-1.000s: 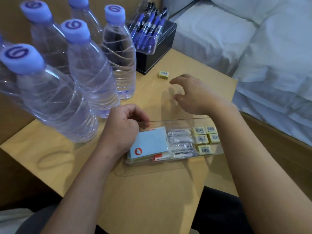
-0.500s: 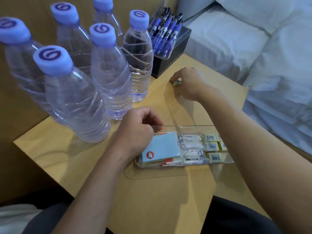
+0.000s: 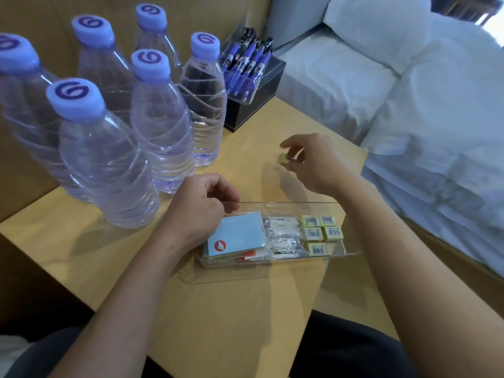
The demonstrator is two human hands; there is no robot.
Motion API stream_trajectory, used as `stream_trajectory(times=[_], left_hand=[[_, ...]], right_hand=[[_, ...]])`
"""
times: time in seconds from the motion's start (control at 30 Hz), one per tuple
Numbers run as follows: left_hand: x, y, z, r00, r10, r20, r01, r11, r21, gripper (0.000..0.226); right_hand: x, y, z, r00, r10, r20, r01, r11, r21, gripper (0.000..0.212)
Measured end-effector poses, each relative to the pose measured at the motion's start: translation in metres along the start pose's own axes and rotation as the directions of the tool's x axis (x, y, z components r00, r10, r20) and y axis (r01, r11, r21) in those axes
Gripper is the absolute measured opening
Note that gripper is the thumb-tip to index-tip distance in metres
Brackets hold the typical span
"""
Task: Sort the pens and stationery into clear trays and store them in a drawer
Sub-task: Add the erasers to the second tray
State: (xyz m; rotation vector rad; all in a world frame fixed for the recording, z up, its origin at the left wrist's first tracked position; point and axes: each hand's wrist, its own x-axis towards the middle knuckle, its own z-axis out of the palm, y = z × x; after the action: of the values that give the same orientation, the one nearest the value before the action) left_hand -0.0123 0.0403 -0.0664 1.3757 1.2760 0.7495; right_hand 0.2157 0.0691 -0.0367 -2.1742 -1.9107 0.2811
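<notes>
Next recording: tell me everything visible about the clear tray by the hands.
The clear tray is a shallow, oblong, transparent plastic-looking box lying flat on the wooden table. Inside: a blue notepad stack at its left end, white packets in the middle, five yellow barcoded erasers toward the right. The left hand grips its far left corner.

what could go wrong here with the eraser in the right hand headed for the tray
1. The right hand pinches the eraser by fingertips alone, above the table; it might slip and bounce toward the bed.
2. The one free spot beside the five erasers in the clear tray looks tight, so it may land on top of them.
3. The left hand, gripping the tray end, is close to the water bottles; a nudge could topple one.
</notes>
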Motion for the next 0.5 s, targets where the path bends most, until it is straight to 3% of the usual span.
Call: stream_trajectory(times=[0.1,0.23,0.33,0.5], left_hand=[[0.0,0.002,0.001,1.0,-0.006,-0.005,0.007,1.0,0.023,0.045],[-0.002,0.001,0.003,0.999,-0.028,-0.026,0.029,0.999,0.039,0.044],[-0.003,0.0,0.003,0.998,-0.046,-0.04,0.047,0.999,0.014,0.045],[-0.003,0.0,0.005,0.998,-0.053,-0.043,0.054,0.998,0.012,0.046]], right_hand=[[-0.038,0.006,-0.014,0.986,0.079,-0.143,-0.039,0.964,0.263,0.037],[-0.091,0.011,-0.026,0.983,0.09,-0.161,-0.031,0.942,0.335,0.017],[-0.121,0.016,-0.034,0.996,0.058,-0.074,-0.034,0.957,0.288,0.022],[-0.142,0.03,-0.047,0.995,0.003,0.097,-0.008,0.999,0.043,0.025]])
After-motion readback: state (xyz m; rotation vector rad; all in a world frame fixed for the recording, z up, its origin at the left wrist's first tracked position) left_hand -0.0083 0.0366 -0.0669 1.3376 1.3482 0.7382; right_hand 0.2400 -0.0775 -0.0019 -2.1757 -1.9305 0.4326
